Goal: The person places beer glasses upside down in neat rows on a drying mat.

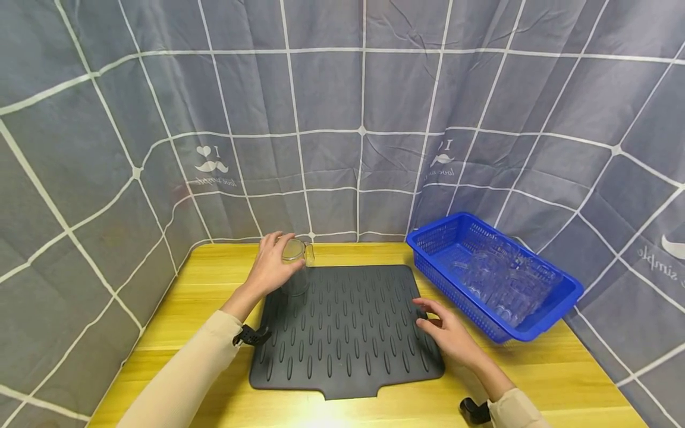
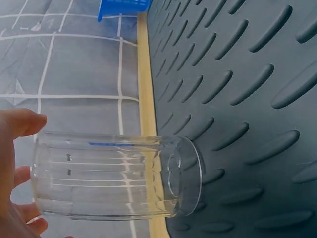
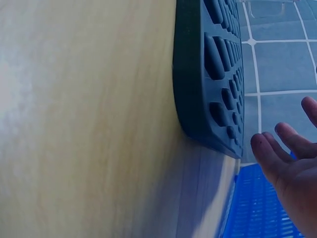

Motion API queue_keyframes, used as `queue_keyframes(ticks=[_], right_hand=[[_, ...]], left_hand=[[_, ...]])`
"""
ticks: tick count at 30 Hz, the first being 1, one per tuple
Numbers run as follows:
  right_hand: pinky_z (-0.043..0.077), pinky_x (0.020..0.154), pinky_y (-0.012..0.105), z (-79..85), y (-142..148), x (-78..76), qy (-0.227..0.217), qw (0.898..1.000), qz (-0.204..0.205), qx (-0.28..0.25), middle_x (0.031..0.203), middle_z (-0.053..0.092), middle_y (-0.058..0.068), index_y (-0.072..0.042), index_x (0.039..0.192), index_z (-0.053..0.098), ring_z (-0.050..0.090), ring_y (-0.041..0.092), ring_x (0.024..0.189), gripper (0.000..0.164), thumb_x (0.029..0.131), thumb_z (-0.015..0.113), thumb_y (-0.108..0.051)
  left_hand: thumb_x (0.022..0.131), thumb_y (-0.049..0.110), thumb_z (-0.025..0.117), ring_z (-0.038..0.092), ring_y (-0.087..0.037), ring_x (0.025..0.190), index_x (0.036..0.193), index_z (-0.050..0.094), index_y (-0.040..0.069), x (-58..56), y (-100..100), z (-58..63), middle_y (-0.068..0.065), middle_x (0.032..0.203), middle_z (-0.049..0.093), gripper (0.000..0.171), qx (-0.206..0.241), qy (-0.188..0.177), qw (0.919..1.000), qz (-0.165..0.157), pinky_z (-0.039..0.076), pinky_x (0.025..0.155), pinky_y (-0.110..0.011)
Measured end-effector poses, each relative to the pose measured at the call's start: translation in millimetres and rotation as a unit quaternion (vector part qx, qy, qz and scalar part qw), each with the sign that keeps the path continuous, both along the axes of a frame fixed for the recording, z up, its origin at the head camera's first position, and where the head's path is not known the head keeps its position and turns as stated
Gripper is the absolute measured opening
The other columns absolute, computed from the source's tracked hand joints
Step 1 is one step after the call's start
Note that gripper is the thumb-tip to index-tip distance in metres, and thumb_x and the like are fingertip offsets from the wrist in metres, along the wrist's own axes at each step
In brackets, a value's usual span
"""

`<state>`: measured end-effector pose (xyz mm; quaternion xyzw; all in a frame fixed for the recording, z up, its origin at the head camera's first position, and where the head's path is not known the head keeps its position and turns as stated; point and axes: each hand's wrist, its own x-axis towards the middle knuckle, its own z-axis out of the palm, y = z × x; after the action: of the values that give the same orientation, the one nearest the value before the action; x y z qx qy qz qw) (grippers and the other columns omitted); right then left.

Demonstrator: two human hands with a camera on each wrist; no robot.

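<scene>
Nearest, the right hand [image 1: 446, 336], fingers parted and holding nothing, is at the right edge of the mat [image 1: 348, 333]. Just beyond, the basket [image 1: 556, 314] holds more glasses [image 1: 514, 288]. Farther off, the left hand [image 1: 270, 267] grips a glass [image 2: 114, 178] at the mat's far left corner. This seems the setting-down step; next calls for a steady release.

Grey curtain [image 1: 329, 89] in front of me and round both my sides, creased, crossed by white lines [image 1: 326, 49] in large squares. White prints on it: heart [image 1: 204, 151], moustache [image 1: 211, 167], lettering [image 1: 665, 263] reversed to my eye. Yellow wooden table [image 1: 209, 273] before me, grain showing; bright glare [image 1: 325, 419] at near edge.
</scene>
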<state>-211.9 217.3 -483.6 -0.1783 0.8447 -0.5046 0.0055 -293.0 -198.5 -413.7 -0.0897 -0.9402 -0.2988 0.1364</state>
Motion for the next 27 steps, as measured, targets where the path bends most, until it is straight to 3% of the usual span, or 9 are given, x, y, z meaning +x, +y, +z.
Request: queue_keyframes(ticks=[7, 13, 20, 27], right_hand=[[0.048, 0.104, 0.045, -1.0, 2.3, -0.1, 0.006, 1.000, 0.005, 0.002, 0.146, 0.052, 0.019, -0.008, 0.143, 0.053, 0.046, 0.045, 0.135, 0.043, 0.101, 0.062, -0.016], [0.050, 0.102, 0.035, 2.5, 4.7, -2.9, 0.014, 1.000, 0.003, 0.006, 0.146, 0.052, 0.017, -0.010, 0.142, 0.054, 0.045, 0.045, 0.136, 0.043, 0.101, 0.062, -0.015], [0.046, 0.105, 0.051, 7.9, 4.5, -2.6, 0.016, 1.000, 0.008, 0.012, 0.145, 0.052, 0.017, -0.011, 0.143, 0.054, 0.045, 0.045, 0.136, 0.044, 0.101, 0.062, -0.020], [0.044, 0.105, 0.056, 15.5, 8.1, -5.6, 0.018, 1.000, 0.019, 0.015, 0.147, 0.050, 0.017, -0.010, 0.143, 0.053, 0.043, 0.047, 0.137, 0.042, 0.102, 0.061, -0.019]], left_hand=[[0.090, 0.033, 0.072, 0.017, -0.041, 0.150, 0.149, 0.046, 0.010, 16.4, -0.6, 8.6, -0.022, 0.157, 0.030, 0.068, 0.002, 0.006, 0.9998, -0.018, 0.031, 0.111, -0.067], [0.092, 0.029, 0.072, 0.020, -0.039, 0.148, 0.148, 0.048, 0.011, 28.3, 5.2, 19.0, -0.019, 0.154, 0.034, 0.063, 0.002, 0.022, 0.9992, -0.035, 0.033, 0.110, -0.065], [0.092, 0.023, 0.072, 0.024, -0.041, 0.144, 0.144, 0.051, 0.008, 44.2, 14.5, 23.6, -0.022, 0.150, 0.037, 0.058, 0.006, 0.052, 0.9972, -0.053, 0.034, 0.109, -0.065], [0.092, 0.023, 0.072, 0.026, -0.039, 0.144, 0.143, 0.052, 0.010, 57.0, 23.1, 26.1, -0.018, 0.153, 0.035, 0.057, 0.008, 0.074, 0.9941, -0.079, 0.035, 0.107, -0.065]])
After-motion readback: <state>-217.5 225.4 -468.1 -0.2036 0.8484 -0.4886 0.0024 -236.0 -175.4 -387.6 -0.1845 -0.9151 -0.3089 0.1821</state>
